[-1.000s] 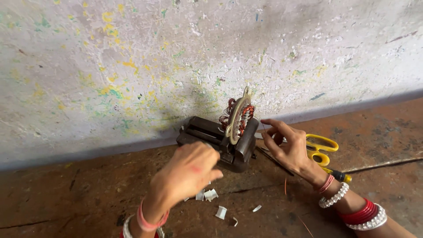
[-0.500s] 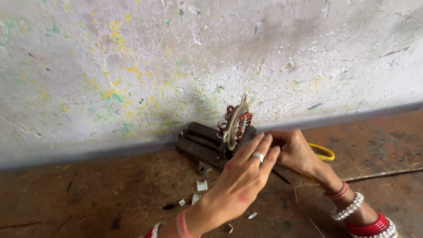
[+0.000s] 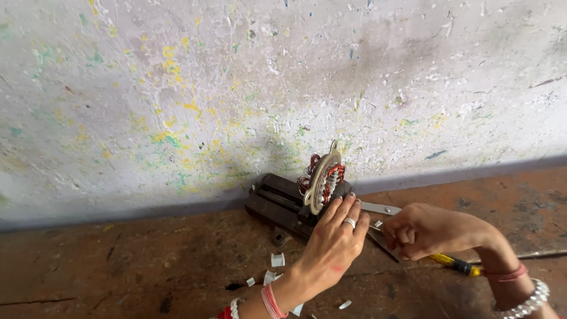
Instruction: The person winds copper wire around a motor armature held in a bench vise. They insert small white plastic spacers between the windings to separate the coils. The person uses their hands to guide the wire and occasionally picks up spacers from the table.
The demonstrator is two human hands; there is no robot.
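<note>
A small motor stator (image 3: 323, 177) with a pale metal ring and copper windings stands upright, clamped in a dark vise (image 3: 277, 204) against the wall. My left hand (image 3: 333, 242), with a ring on one finger, lies with its fingers pressed on the stator's near side and the vise jaw. My right hand (image 3: 425, 230) is just to the right, closed around yellow-handled scissors (image 3: 381, 208). Their grey blades point left toward the stator, close to my left fingertips.
A paint-speckled white wall (image 3: 236, 88) rises right behind the vise. Small white paper scraps (image 3: 277, 260) lie on the brown floor (image 3: 118, 266) in front of it. A thin dark rod (image 3: 540, 254) lies at the right, past my right wrist.
My left hand moved from the vise's left front to the right, onto the stator. My right hand took hold of the scissors and brought the blades toward the stator.
</note>
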